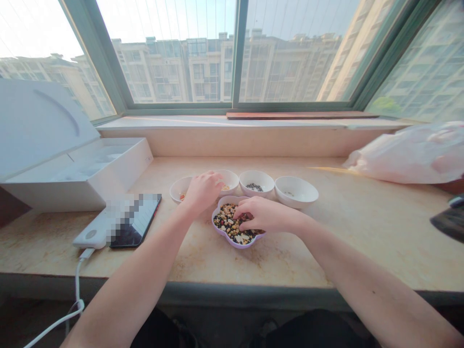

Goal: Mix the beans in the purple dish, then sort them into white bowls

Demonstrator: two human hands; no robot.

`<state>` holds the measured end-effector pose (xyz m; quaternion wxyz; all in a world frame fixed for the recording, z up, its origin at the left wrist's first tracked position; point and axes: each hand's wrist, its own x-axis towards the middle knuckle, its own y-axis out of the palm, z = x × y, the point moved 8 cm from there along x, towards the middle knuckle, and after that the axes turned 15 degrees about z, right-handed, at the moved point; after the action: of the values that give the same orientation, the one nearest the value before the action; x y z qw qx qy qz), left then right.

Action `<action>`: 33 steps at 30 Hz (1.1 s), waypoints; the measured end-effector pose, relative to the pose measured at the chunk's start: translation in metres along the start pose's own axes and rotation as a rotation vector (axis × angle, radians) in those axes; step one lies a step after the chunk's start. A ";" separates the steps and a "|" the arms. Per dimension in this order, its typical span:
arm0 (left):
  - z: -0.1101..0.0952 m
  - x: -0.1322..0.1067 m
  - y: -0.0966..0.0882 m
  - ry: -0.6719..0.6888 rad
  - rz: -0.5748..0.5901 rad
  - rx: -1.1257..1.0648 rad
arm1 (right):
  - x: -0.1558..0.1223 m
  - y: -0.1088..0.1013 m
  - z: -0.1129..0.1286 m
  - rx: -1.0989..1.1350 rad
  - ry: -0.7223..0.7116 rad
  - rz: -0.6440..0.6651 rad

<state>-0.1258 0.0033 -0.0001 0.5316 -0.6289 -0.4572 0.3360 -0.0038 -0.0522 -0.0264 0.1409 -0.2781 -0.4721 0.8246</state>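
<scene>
A lilac flower-shaped dish [217, 231] full of mixed beans and grains sits on the stone sill in front of me. My right hand [263, 214] rests in it, fingers curled down into the mix. My left hand [203, 191] hovers over the second of several small white bowls [296, 192] lined up behind the dish, fingers pinched together; what they hold is too small to see. One bowl [255, 183] holds a few dark beans, another [180, 189] a few reddish ones.
An open white box [83, 169] stands at the left. A white power bank [94, 232] with cable and a phone [139, 224] lie in front of it. A pink plastic bag [406, 153] lies at the right, a dark object [449, 222] at the right edge.
</scene>
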 end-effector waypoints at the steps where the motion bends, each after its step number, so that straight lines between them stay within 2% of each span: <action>1: 0.000 0.000 0.000 -0.001 0.000 -0.006 | 0.000 0.000 -0.001 0.000 0.012 0.000; 14: -0.002 -0.002 -0.002 0.036 -0.033 -0.044 | -0.003 -0.004 -0.005 0.074 0.010 -0.075; 24: -0.002 -0.002 -0.002 0.067 -0.040 -0.059 | -0.004 -0.005 -0.002 0.013 -0.052 -0.123; 30: -0.007 -0.004 -0.004 0.097 -0.042 -0.123 | -0.010 -0.018 -0.001 0.068 -0.077 -0.262; 33: -0.017 -0.008 -0.008 0.167 -0.039 -0.169 | -0.018 -0.032 -0.016 0.099 0.011 -0.419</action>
<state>-0.1153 -0.0101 0.0103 0.5194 -0.6882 -0.4502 0.2322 0.0190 -0.0335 0.0007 0.3254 -0.1708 -0.4776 0.7980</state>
